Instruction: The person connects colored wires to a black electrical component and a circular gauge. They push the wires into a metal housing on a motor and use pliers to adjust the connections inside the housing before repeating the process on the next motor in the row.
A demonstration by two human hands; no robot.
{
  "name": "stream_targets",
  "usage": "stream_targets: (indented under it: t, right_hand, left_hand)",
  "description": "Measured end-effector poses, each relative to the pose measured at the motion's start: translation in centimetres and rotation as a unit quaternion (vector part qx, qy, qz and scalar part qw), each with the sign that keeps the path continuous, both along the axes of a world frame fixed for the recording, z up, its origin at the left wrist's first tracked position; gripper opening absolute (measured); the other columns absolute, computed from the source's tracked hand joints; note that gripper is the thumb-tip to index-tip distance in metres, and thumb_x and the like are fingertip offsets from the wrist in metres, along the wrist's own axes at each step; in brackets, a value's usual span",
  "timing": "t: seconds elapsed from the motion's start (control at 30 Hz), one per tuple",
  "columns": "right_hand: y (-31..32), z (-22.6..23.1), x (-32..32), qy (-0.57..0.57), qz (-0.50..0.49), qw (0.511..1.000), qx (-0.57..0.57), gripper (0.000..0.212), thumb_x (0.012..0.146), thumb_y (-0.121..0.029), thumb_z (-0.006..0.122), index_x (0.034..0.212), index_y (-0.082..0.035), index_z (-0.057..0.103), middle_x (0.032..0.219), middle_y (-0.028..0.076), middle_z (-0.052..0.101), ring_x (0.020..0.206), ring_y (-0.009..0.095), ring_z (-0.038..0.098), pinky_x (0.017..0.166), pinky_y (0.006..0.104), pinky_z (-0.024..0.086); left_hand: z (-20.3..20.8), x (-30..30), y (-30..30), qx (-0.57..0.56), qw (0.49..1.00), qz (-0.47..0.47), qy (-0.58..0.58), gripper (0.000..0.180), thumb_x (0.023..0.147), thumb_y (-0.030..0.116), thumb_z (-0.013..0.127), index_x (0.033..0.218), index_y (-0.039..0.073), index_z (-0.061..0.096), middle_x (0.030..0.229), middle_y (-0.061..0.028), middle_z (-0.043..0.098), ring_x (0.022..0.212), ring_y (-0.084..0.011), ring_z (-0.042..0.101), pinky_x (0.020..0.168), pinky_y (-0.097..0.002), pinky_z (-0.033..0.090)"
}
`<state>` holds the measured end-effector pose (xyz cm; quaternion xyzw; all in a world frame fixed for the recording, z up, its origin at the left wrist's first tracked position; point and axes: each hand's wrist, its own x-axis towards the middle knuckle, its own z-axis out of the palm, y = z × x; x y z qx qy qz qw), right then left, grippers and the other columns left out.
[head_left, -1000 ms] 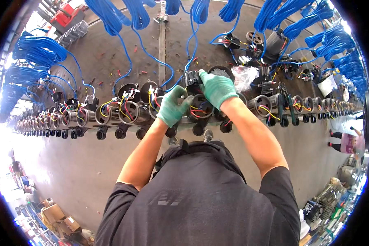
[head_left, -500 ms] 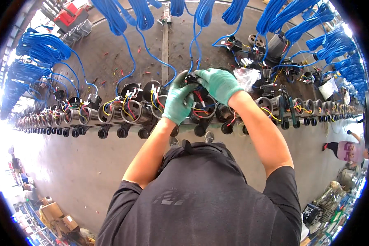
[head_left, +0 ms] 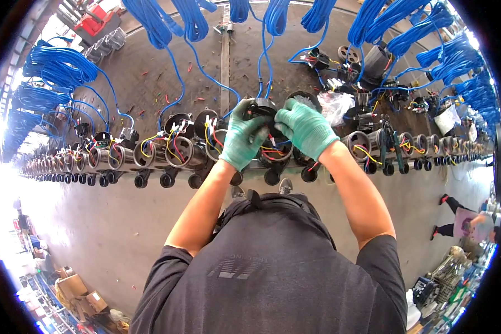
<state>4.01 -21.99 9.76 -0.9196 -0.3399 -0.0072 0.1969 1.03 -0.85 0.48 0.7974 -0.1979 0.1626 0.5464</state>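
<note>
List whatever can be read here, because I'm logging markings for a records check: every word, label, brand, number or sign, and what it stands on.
Black shirt: a grey logo with faint lettering; I won't copy it out.
Pale top of the person at the right: a print, too small and blurred to read.
Black part at the left hand: no readable text.
Blue cable coils: none readable.

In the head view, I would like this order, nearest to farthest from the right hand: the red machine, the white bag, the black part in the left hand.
From the right hand:
1. Black part: in the left hand, just left of the right fingertips.
2. White bag: on the bench, to the right.
3. Red machine: far upper left, beyond the bench.
</note>
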Motion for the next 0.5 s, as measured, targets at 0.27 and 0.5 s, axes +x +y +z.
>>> stream_targets:
  t: [0.27, 0.5]
  right_hand:
    - [1.0, 0.0, -0.9, 0.144, -0.021, 0.981, 0.131, 0.015, 0.098, -0.017, 0.067, 0.101, -0.003, 0.070, 0.104, 0.021, 0.067, 0.095, 0.044, 0.067, 0.087, 0.0504, 0.052]
    - [1.7, 0.8, -1.8, 0.009, -0.073, 0.994, -0.082, 0.015, 0.097, -0.021, 0.068, 0.103, -0.007, 0.072, 0.104, 0.015, 0.068, 0.097, 0.038, 0.071, 0.080, 0.0475, 0.059]
  left_hand:
    - [-0.7, 0.4, 0.3, -0.002, 0.999, -0.001, 0.034, 0.035, 0.078, 0.002, 0.082, 0.112, 0.010, 0.079, 0.151, -0.0193, 0.043, 0.137, -0.0401, 0.050, 0.117, -0.0454, 0.042]
    - [-0.7, 0.4, -0.1, -0.003, 0.999, 0.009, 0.034, 0.033, 0.078, -0.001, 0.081, 0.110, 0.007, 0.078, 0.151, -0.0210, 0.045, 0.137, -0.0403, 0.050, 0.117, -0.0444, 0.042]
